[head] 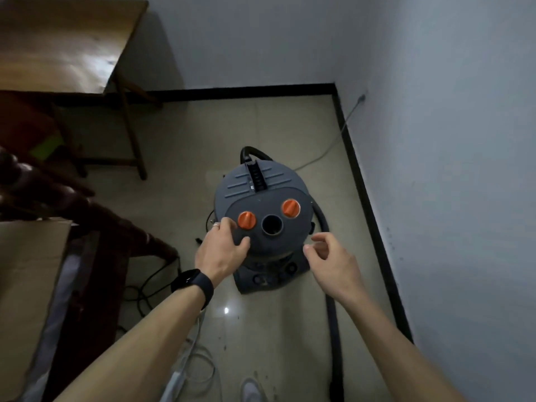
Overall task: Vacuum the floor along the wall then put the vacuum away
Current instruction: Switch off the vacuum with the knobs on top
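A grey canister vacuum stands on the tiled floor near the room's corner. Its top carries two orange knobs, the left knob and the right knob, with a round open port between them. My left hand rests on the near left rim of the vacuum's top, thumb curled over the edge beside the left knob. My right hand hovers just right of the vacuum with loosely curled fingers and holds nothing. A dark hose runs from the vacuum's right side back along the floor toward me.
The white wall with a black skirting runs along the right, and another wall closes the far side. A wooden table stands far left. Dark wooden furniture and cardboard sit at the left. Cables lie on the floor.
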### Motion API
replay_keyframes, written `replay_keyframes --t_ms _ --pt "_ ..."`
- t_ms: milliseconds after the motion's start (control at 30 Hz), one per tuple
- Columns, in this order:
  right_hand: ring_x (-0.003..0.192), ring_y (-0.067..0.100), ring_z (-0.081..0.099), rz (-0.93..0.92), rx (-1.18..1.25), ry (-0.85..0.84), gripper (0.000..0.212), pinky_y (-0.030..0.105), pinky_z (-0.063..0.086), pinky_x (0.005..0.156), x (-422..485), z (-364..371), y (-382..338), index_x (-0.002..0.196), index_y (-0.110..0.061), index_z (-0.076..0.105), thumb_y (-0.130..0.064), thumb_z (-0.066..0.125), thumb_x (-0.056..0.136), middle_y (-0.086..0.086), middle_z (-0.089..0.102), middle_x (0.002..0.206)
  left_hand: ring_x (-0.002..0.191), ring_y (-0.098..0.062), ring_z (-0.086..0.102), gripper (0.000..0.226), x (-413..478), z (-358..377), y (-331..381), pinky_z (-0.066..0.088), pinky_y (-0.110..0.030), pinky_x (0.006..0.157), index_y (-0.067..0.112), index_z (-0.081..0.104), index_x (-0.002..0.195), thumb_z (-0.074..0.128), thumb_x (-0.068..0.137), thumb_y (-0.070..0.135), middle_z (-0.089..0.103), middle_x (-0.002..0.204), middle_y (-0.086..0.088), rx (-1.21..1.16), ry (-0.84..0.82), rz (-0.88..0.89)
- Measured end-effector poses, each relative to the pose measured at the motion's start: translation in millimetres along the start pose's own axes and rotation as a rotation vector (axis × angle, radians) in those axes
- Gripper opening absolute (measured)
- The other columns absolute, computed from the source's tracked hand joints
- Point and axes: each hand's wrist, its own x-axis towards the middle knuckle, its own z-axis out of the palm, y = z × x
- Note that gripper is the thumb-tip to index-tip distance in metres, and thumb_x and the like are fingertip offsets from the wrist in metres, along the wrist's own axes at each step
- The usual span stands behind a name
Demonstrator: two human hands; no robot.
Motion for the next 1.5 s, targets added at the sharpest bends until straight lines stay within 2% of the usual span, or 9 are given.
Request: replay_keyframes --t_ms 133,233,333,467,567,867,1067,1267,1500 --pt "0.109 0.014 0.062 0.026 -0.124 -0.075 0.035 0.034 0.049 0.096 50.3 23.3 -1.6 0.127 -0.025 0.057 -0.047 0.056 0.099 -0.012 0.066 0.107 0.097 -0.025 0.059 0.041 26.2 8.2 -2.2 0.052 -0.040 0.077 0.023 0.046 0.109 0.054 0.090 0.058 0.057 0.105 0.000 0.090 -0.002 -0.036" --pt "0.110 0.017 0.062 0.035 -0.204 -0.113 0.042 0.037 0.050 0.091 95.4 40.8 0.4 0.126 -0.023 0.055 -0.054 0.052 0.098 -0.007 0.065 0.113 0.099 -0.027 0.059 0.044 48.9 21.5 0.3 0.053 -0.041 0.076 0.023 0.046 0.110 0.050 0.090 0.062 0.059 0.108 -0.001 0.165 -0.014 -0.061" --pt "0.108 0.022 0.060 0.067 -0.256 -0.127 0.043 0.035 0.043 0.082 134.0 56.8 4.4 0.117 -0.019 0.053 -0.058 0.048 0.098 -0.001 0.064 0.116 0.101 -0.030 0.058 0.046 68.0 33.6 -0.2 0.051 -0.040 0.075 0.021 0.046 0.112 0.046 0.092 0.063 0.057 0.112 -0.005 0.212 -0.014 -0.100" --pt "0.106 0.029 0.061 0.045 -0.302 -0.148 0.042 0.041 0.048 0.085 165.5 61.0 10.1 0.107 -0.018 0.049 -0.059 0.046 0.099 0.006 0.062 0.114 0.108 -0.028 0.055 0.047 76.5 50.6 5.9 0.050 -0.039 0.072 0.022 0.049 0.120 0.042 0.096 0.062 0.051 0.122 -0.005 0.298 -0.042 -0.134" --pt "0.108 0.035 0.060 0.023 -0.365 -0.184 0.045 0.042 0.046 0.086 182.8 65.6 7.7 0.110 -0.012 0.048 -0.056 0.042 0.102 0.013 0.061 0.117 0.111 -0.027 0.054 0.044 85.4 56.0 11.9 0.048 -0.038 0.072 0.021 0.050 0.123 0.039 0.099 0.057 0.052 0.124 -0.005 0.378 -0.025 -0.147" --pt "0.107 0.044 0.061 -0.035 -0.508 -0.110 0.038 0.046 0.048 0.081 190.0 81.1 6.8 0.117 -0.009 0.043 -0.045 0.037 0.106 0.019 0.057 0.121 0.109 -0.028 0.057 0.038 94.8 72.6 12.2 0.044 -0.038 0.079 0.019 0.052 0.122 0.031 0.105 0.046 0.060 0.120 -0.005 0.452 0.008 -0.217" --pt "0.107 0.044 0.061 -0.035 -0.520 -0.073 0.036 0.046 0.047 0.077 187.2 88.4 8.3 0.116 -0.008 0.043 -0.043 0.038 0.106 0.020 0.056 0.119 0.086 -0.029 0.064 0.027 96.1 85.1 7.3 0.046 -0.038 0.066 0.019 0.063 0.100 0.048 0.099 0.041 0.066 0.097 -0.005 0.479 0.078 -0.215" --pt "0.108 0.044 0.061 -0.009 -0.511 -0.067 0.038 0.046 0.048 0.081 188.5 87.2 6.7 0.118 -0.008 0.044 -0.043 0.039 0.106 0.021 0.056 0.120 0.099 -0.030 0.063 0.033 95.0 82.9 10.3 0.045 -0.040 0.076 0.019 0.057 0.113 0.035 0.104 0.042 0.062 0.111 -0.006 0.445 0.044 -0.215" --pt "0.092 0.040 0.066 -0.223 -0.736 -0.072 0.033 0.042 0.046 0.062 189.0 81.0 10.0 0.121 -0.008 0.049 -0.037 0.043 0.106 0.016 0.049 0.110 0.098 -0.030 0.062 0.032 95.4 81.5 9.0 0.045 -0.040 0.077 0.019 0.056 0.112 0.035 0.105 0.041 0.061 0.111 -0.006 0.439 0.029 -0.207"
